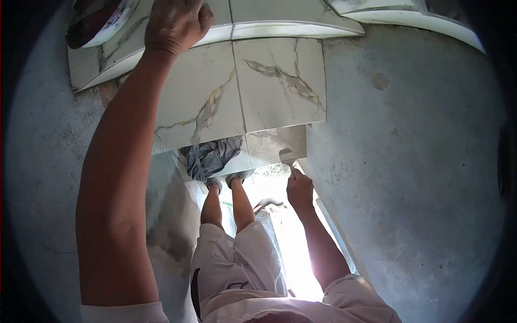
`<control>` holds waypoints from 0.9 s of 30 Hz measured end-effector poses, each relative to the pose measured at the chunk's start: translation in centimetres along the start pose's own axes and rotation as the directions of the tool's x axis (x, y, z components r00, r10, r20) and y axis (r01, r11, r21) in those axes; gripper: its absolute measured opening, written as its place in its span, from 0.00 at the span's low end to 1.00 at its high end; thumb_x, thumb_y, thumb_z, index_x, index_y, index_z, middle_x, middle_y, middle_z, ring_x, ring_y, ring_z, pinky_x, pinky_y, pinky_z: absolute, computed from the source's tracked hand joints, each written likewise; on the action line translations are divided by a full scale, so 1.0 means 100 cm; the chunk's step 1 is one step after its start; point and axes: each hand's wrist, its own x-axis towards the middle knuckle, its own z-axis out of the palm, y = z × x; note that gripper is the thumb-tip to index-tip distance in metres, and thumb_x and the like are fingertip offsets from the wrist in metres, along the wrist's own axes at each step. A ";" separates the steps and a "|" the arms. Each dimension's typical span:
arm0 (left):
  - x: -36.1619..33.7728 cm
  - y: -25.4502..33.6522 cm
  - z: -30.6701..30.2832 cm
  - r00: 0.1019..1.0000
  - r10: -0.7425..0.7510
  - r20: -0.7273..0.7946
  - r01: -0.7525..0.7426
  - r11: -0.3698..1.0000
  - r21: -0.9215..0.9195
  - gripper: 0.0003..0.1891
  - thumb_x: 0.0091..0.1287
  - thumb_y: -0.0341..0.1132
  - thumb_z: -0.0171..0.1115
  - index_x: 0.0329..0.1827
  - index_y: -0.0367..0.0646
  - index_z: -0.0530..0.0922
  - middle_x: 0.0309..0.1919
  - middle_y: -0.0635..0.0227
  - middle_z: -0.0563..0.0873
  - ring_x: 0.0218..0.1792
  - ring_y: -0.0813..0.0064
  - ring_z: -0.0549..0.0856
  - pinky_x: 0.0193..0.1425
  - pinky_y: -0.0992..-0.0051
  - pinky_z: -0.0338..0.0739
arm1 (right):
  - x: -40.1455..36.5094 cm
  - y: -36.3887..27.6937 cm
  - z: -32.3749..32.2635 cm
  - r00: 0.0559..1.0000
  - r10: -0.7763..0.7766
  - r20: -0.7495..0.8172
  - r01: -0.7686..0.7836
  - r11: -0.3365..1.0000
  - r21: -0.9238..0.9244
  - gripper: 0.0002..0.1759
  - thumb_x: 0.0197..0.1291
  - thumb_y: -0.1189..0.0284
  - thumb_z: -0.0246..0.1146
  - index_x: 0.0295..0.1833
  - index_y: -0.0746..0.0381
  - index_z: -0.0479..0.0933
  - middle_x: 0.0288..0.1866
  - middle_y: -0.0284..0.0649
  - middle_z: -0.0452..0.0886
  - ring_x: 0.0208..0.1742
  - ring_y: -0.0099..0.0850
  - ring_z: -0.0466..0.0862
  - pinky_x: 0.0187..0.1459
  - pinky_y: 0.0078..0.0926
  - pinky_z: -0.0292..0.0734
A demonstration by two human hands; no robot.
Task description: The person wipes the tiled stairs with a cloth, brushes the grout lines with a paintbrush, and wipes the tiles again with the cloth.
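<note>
Gripped in the right hand (300, 188), with fingers closed around the handle: a small grey hand tool with flat, rounded blade (287, 156). Pointed up and away from the body, just by the outer edge of the dusty, beige lower tile (277, 144); held low on the handle, probably to leave the whole blade free and to guide it well from the wrist. Contact between blade and tile: not possible to tell.

Stretched far forward, the left hand (177, 24), over the front edge of the white, marble-look upper step (280, 24), perhaps for support of the leaning body. Thumb visible at the side, but fingers cut off by the picture border; so, impossible to say how far open, or whether holding something. Just beside it, on the same step, a white round container with coloured pattern and dark inside (119, 20), likely placed there to be within reach.

Lower down, near the feet, a crumpled black plastic sheet or bag (211, 157), lying loosely on the tile, for a reason not clear.
</note>
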 end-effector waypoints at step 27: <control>-0.006 -0.006 0.009 0.995 0.019 0.097 -0.032 0.990 0.139 0.12 0.57 0.35 0.60 0.40 0.38 0.73 0.41 0.55 0.80 0.40 0.56 0.78 0.49 0.61 0.75 | 0.249 -0.108 -0.057 0.533 -0.667 -0.521 0.730 0.673 -0.115 0.19 0.58 0.79 0.57 0.56 0.61 0.78 0.38 0.54 0.84 0.34 0.49 0.86 0.38 0.44 0.83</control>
